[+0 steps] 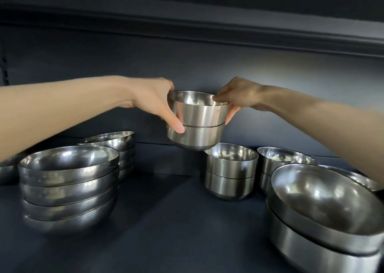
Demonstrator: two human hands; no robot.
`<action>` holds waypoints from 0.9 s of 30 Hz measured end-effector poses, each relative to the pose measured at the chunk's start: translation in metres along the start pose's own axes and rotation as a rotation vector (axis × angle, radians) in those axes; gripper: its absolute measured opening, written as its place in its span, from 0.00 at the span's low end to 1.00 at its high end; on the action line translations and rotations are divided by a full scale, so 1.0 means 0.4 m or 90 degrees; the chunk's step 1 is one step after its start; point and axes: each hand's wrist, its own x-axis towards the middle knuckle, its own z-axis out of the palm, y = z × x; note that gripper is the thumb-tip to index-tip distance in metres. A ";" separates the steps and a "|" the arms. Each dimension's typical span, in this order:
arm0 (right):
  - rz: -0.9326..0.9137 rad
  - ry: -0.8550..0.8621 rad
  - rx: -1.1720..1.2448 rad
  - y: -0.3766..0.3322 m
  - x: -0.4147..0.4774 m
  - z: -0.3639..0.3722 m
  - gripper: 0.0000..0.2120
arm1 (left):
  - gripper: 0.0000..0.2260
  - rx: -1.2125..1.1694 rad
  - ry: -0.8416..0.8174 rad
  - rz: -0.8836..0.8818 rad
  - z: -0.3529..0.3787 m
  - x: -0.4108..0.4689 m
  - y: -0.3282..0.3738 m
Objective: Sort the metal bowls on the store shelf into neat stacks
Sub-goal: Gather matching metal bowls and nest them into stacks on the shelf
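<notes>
Left hand (153, 102) and right hand (239, 98) squeeze the nested bowl pair (197, 125) at opposite walls: stiff, slick steel, probably light.

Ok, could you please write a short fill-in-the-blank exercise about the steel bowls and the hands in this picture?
1. The left hand and the right hand grip, in the air, a stack of ____ small straight-sided steel bowls.
2. The stack of wide shallow steel bowls stands on the dark shelf at the person's ____ side.
3. The large deep steel bowls nearest the camera stand at the person's ____ side.
Missing words: two; left; right.
</notes>
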 end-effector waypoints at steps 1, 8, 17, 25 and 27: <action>0.009 0.015 0.001 0.010 -0.015 -0.016 0.13 | 0.55 -0.006 0.007 0.012 0.004 0.006 0.015; 0.069 0.086 0.002 0.099 -0.097 -0.072 0.13 | 0.51 -0.050 0.017 0.069 0.068 0.050 0.114; 0.103 0.064 -0.010 0.158 -0.124 -0.060 0.17 | 0.47 -0.121 -0.009 0.055 0.133 0.067 0.136; 0.126 0.002 -0.004 0.170 -0.105 -0.030 0.25 | 0.59 -0.164 -0.070 0.009 0.158 0.085 0.107; 0.127 -0.006 0.002 0.164 -0.101 -0.029 0.27 | 0.63 -0.189 -0.086 0.004 0.159 0.085 0.102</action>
